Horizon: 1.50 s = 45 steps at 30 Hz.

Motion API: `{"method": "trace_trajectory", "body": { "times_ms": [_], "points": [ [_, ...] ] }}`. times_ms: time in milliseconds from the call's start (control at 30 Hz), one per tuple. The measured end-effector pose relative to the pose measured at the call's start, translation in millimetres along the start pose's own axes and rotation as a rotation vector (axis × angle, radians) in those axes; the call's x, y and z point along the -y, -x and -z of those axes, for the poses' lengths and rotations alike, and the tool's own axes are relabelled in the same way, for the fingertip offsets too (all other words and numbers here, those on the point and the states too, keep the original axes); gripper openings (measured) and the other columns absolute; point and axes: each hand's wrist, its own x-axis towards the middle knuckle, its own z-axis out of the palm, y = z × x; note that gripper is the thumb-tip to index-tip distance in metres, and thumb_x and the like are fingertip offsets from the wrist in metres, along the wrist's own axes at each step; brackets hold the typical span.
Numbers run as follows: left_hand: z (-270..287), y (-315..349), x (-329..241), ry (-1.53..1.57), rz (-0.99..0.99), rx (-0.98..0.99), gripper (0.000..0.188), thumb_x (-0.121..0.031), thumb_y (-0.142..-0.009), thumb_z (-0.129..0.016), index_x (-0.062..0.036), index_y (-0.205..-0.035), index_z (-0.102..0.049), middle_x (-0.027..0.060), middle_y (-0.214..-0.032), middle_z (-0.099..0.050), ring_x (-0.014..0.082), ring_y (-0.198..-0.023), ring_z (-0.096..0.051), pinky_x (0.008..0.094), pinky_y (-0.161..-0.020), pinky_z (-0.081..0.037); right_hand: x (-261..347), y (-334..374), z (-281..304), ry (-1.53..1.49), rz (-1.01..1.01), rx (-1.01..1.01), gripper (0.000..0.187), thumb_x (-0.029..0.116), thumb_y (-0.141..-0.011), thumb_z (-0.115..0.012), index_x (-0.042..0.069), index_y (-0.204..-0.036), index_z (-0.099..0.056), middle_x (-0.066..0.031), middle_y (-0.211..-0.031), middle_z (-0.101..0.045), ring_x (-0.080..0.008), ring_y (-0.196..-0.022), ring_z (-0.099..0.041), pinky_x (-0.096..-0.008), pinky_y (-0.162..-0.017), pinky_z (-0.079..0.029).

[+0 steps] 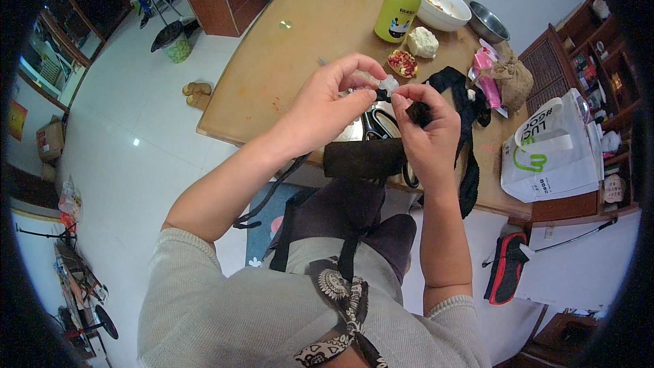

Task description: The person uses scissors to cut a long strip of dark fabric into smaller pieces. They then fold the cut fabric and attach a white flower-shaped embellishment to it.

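My left hand (325, 105) is raised over the table's near edge, its thumb and fingers curled in a pinch. What lies between its fingertips is too small to make out; whitish and black bits show just behind them. Close by, my right hand (436, 129) pinches with thumb and forefinger, and a dark fuzzy bunch (422, 115) sits in its curled fingers. Below both hands lie black-handled scissors (379, 125), partly covered. A dark fabric piece (362, 158) hangs at the table edge above my lap. Black cloth (467, 138) spreads beside my right hand.
On the wooden table (266, 61) stand a yellow-green jar (398, 10), a white bowl (443, 10) and a metal bowl (488, 22). Nearer are a pale lump (422, 42), a small dish of red-and-yellow bits (402, 63), a brown cloth bundle (512, 83) and a white bag (555, 153).
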Motion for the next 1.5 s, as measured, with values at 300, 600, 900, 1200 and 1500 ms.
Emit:
{"method": "trace_trajectory", "body": {
  "times_ms": [300, 600, 900, 1200, 1500],
  "points": [
    [1, -1, 7, 0.018, 0.006, -0.001, 0.029, -0.008, -0.083, -0.050, -0.0078, -0.111, -0.047, -0.0003, -0.086, -0.054, 0.0038, -0.074, -0.047, 0.0169, -0.063, -0.037, 5, 3, -6, 0.014, 0.043, -0.021, 0.013, 0.003, -0.072, -0.064, 0.001, -0.083, -0.057, -0.0041, -0.066, -0.057, -0.0067, -0.057, -0.047, -0.0216, -0.052, -0.039],
    [0, 0, 1, 0.170, 0.181, -0.005, 0.029, -0.005, -0.080, -0.050, -0.0033, -0.110, -0.046, 0.0025, -0.085, -0.053, 0.0066, -0.077, -0.050, 0.0190, -0.066, -0.040, -1, 5, -9, 0.215, 0.170, -0.070, 0.010, 0.004, -0.072, -0.062, 0.002, -0.078, -0.055, -0.0107, -0.060, -0.052, -0.0165, -0.051, -0.049, -0.0272, -0.048, -0.039],
    [1, 0, -2, 0.189, 0.266, 0.008, 0.025, -0.014, -0.082, -0.051, -0.0105, -0.107, -0.049, -0.0030, -0.086, -0.057, -0.0002, -0.058, -0.042, 0.0148, -0.046, -0.028, 0, -3, -2, -0.435, -0.311, 0.046, 0.007, 0.008, -0.078, -0.056, 0.002, -0.078, -0.053, 0.0073, -0.062, -0.043, -0.0025, -0.053, -0.036, -0.0173, -0.048, -0.028],
    [2, 0, 3, 0.177, 0.258, 0.045, 0.023, -0.020, -0.084, -0.054, -0.0128, -0.104, -0.046, -0.0050, -0.082, -0.059, -0.0025, -0.051, -0.035, 0.0135, -0.040, -0.022, -8, -10, 6, -0.941, -0.604, 0.270, 0.011, 0.014, -0.081, -0.051, 0.003, -0.081, -0.053, 0.0098, -0.049, -0.024, -0.0034, -0.044, -0.023, -0.0219, -0.049, -0.024],
    [1, 0, 1, 0.151, 0.291, 0.054, 0.021, -0.021, -0.084, -0.054, -0.0140, -0.101, -0.045, -0.0098, -0.066, -0.049, -0.0019, -0.046, -0.032, 0.0149, -0.038, -0.020, -9, -9, 5, -1.041, -0.584, 0.243, 0.012, 0.015, -0.084, -0.049, 0.008, -0.075, -0.047, 0.0098, -0.050, -0.023, -0.0033, -0.045, -0.024, -0.0214, -0.052, -0.028]
  ]
}}
